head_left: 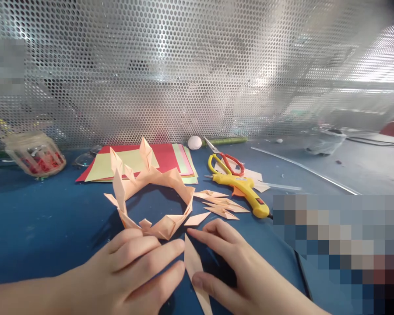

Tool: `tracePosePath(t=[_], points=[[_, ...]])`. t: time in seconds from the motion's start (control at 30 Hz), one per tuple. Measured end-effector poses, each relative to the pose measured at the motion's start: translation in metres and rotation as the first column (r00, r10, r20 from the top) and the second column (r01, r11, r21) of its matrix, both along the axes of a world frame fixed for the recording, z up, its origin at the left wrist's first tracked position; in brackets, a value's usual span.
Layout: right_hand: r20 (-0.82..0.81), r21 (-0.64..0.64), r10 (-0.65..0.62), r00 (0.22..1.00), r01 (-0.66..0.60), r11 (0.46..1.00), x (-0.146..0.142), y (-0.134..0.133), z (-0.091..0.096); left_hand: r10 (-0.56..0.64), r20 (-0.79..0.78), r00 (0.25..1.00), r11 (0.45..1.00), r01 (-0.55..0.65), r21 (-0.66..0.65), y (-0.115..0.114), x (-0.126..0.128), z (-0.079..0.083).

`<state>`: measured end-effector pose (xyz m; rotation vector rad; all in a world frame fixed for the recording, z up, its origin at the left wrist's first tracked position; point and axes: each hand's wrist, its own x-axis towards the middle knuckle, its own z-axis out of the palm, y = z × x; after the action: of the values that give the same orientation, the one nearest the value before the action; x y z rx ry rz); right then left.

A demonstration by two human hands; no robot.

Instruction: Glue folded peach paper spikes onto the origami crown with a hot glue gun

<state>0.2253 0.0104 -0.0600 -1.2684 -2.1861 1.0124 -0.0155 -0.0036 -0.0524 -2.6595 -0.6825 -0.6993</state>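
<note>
Curling the left hand [134,262] loosely by the ring [162,176], left of centre, hiding any grip from view. Resting the right hand [238,258] half open, thumb on the strip [193,259], at near centre. Perhaps risking a dented ring by leaning knuckles in, or a stray crease by pressing unevenly.

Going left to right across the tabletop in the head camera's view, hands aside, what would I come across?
Jar with something red inside → folded-paper ring → yellow glue gun → what looks like crumpled clear plastic. Overlapping items are left out.
</note>
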Motion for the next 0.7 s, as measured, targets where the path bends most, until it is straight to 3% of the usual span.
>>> tracePosePath(t=[0.13, 0.33, 0.57, 0.7], points=[[0.002, -0.033, 0.014, 1.0, -0.014, 0.999, -0.001, 0.0, 0.004, 0.046, 0.076, 0.996, 0.986, -0.058, 0.157, 0.0, 0.001, -0.005], [-0.043, -0.042, -0.024, 0.999, 0.022, 0.999, -0.001, -0.002, 0.008, 0.208, 0.084, 0.975, 0.975, -0.213, 0.061, 0.007, 0.01, -0.008], [-0.12, -0.007, -0.035, 0.992, 0.034, 0.999, 0.001, -0.003, 0.002, 0.037, 0.126, 0.991, 0.999, -0.034, -0.03, 0.007, 0.006, -0.008], [-0.035, -0.018, 0.031, 0.999, -0.032, 0.999, -0.001, 0.0, 0.005, -0.051, 0.195, 0.979, 0.993, 0.071, -0.097, 0.009, 0.004, -0.006]])
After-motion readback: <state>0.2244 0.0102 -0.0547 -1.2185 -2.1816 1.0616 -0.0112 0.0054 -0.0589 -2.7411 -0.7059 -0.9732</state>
